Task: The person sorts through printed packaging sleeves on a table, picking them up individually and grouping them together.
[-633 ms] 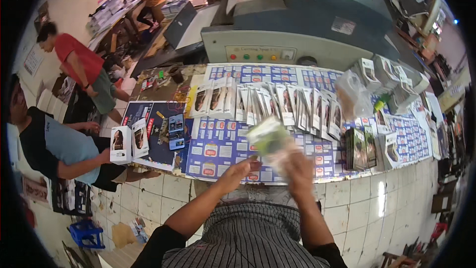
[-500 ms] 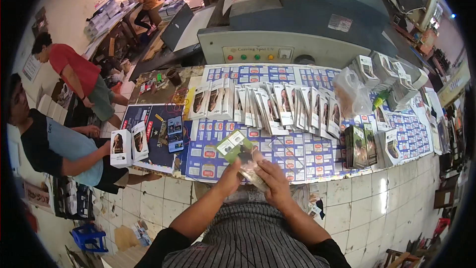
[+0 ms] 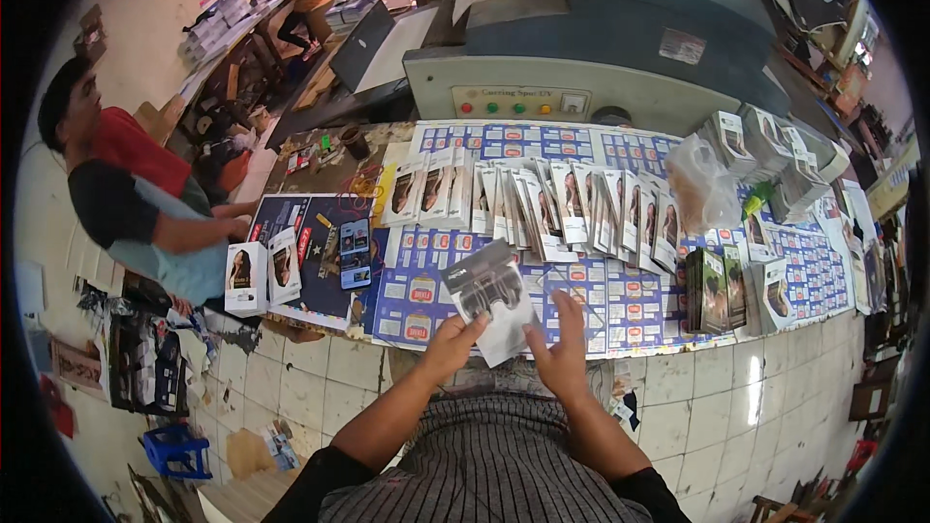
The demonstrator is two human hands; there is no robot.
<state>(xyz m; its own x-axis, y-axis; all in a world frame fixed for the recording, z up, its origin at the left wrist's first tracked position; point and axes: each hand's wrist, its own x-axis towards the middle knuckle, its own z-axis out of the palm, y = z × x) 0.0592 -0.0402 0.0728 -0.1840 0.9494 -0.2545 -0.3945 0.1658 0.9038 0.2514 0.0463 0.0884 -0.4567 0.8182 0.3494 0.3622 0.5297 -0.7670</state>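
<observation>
A flat grey-and-white package (image 3: pixel 496 302) with a dark picture on its face is tilted above the near table edge. My left hand (image 3: pixel 451 347) grips its lower left edge, thumb on the face. My right hand (image 3: pixel 564 353) has its fingers spread beside the package's right edge, with the thumb close to the lower corner; whether it touches is unclear. Beyond both hands, many slim white boxes (image 3: pixel 572 203) lie overlapping in a long row. To the right stand green-and-dark packages (image 3: pixel 705 289) and a white box (image 3: pixel 773 292).
Blue printed sheets (image 3: pixel 417 281) cover the table below a large grey machine (image 3: pixel 504 73). At left lie a phone (image 3: pixel 356 254) and two white boxes (image 3: pixel 246 276), near a co-worker (image 3: pixel 145 208). A plastic bag (image 3: pixel 699 182) and stacked boxes (image 3: pixel 765 140) are at right.
The held package showed a green-and-white face; now a grey-and-white one shows. My right hand has opened and drawn off it. The near co-worker has shifted, letting go of the white box.
</observation>
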